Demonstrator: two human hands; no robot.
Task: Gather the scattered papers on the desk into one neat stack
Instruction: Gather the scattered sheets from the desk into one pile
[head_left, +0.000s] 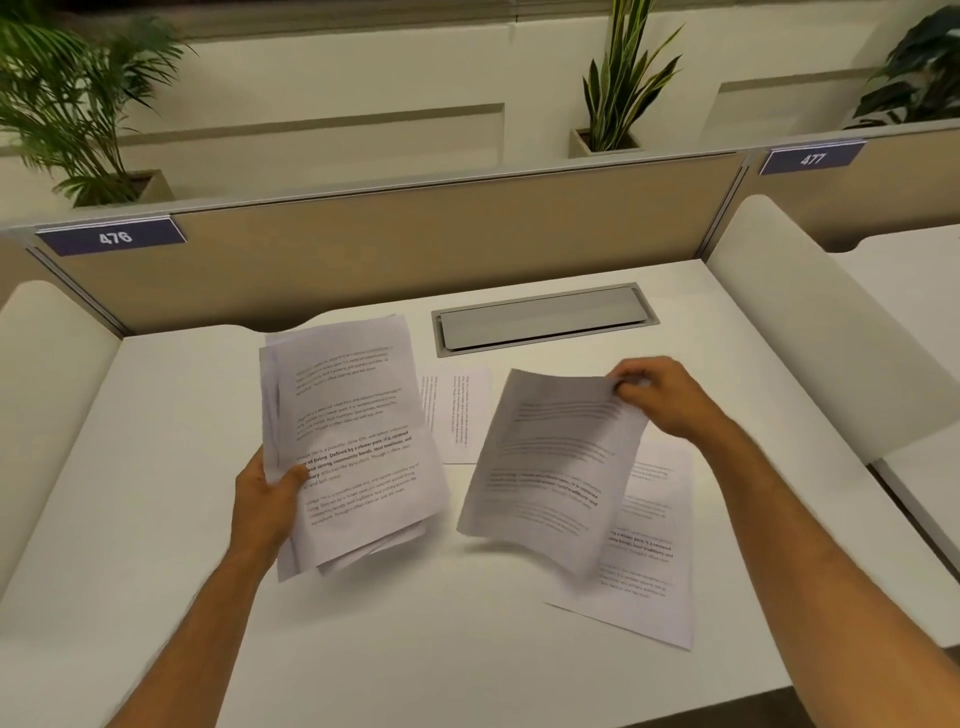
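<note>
The left hand (270, 499) grips a sheaf of printed pages (353, 441) by its lower left edge, thumb pressed across the top sheet and the other fingers hidden beneath. The sheaf is lifted off the white desk (156, 467) and tilted, its edges fanned and uneven — several corners stick out at the bottom and along the left side.

The right hand (660, 395) pinches the upper right corner of a single sheet (556, 467), fingers curled tight on the paper. That sheet hangs in the air, bowed and blurred, its lower edge just above the desk and well apart from the sheaf in the other hand.

Two more papers lie flat on the desk. One printed page (654, 566) rests at the right, partly covered from view by the hanging sheet, its near corner pointing toward the desk's front edge. Another page (457, 410) lies turned sideways in the middle, between the two held papers, its left side hidden behind the sheaf.

Behind it a grey cable-tray lid (545, 319) is set into the desk. A beige divider panel (415, 244) carries a label reading 476 (111, 237) — a second label reads 477 (811, 158). Potted plants (613, 78) stand beyond the panel.
</note>
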